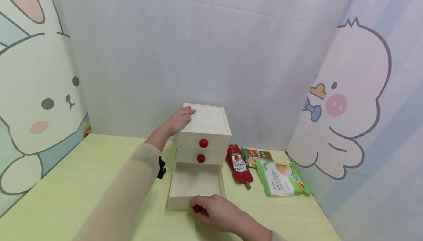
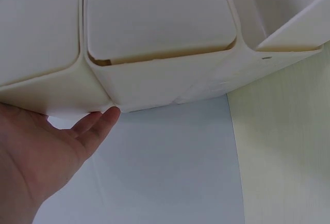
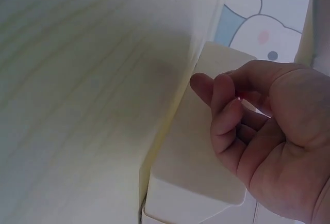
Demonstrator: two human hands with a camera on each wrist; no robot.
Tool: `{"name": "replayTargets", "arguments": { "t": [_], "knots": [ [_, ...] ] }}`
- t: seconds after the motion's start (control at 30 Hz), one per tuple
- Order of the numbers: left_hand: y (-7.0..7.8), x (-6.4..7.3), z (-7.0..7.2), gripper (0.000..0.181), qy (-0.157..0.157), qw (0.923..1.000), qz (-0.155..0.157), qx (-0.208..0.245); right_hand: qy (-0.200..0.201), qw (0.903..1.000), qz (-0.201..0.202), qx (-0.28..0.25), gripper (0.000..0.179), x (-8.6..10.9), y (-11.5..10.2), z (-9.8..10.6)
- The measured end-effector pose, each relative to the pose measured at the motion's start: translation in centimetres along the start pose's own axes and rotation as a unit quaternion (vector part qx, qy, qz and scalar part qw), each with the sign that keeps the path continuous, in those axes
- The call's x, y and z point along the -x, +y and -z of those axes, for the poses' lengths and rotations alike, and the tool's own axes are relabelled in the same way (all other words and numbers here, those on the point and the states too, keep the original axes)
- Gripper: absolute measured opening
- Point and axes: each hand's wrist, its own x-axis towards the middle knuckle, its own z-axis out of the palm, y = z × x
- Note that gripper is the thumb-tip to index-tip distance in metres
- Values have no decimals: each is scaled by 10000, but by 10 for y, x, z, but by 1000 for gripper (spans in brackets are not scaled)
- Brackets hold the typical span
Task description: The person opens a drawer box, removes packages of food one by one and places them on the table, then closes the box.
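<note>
A white cabinet [image 1: 208, 119] with stacked drawers and round red knobs stands on the table against the back curtain. Its bottom drawer [image 1: 195, 182] is pulled out and has nothing in it; the two drawers above it are closed. On the cabinet's top left edge rests my left hand [image 1: 180, 119], its fingers [image 2: 100, 126] extended along the side in the left wrist view. My right hand [image 1: 219, 211] pinches the red knob [image 1: 197, 208] on the bottom drawer's front. In the right wrist view, the curled fingers [image 3: 227, 115] mostly hide that knob.
Right of the cabinet lie a red Heinz sauce pouch [image 1: 238, 164], a brown and green food packet [image 1: 256, 156] and a green and white corn starch bag [image 1: 281, 178]. Curtains printed with a rabbit [image 1: 43, 86] and a chick [image 1: 357, 86] enclose the yellow table [image 1: 109, 156].
</note>
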Motion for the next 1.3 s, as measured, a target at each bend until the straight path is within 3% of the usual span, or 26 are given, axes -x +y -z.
{"name": "replayTargets", "arguments": {
  "t": [0.27, 1.3],
  "knots": [
    [0, 1, 0, 59, -41, 10000, 43, -5, 38, 9995, -329, -9, 23, -9, 7, 2],
    [1, -1, 1, 59, -9, 10000, -37, -91, 603, 9976, -147, 297, 24, -32, 22, 8]
  ]
}}
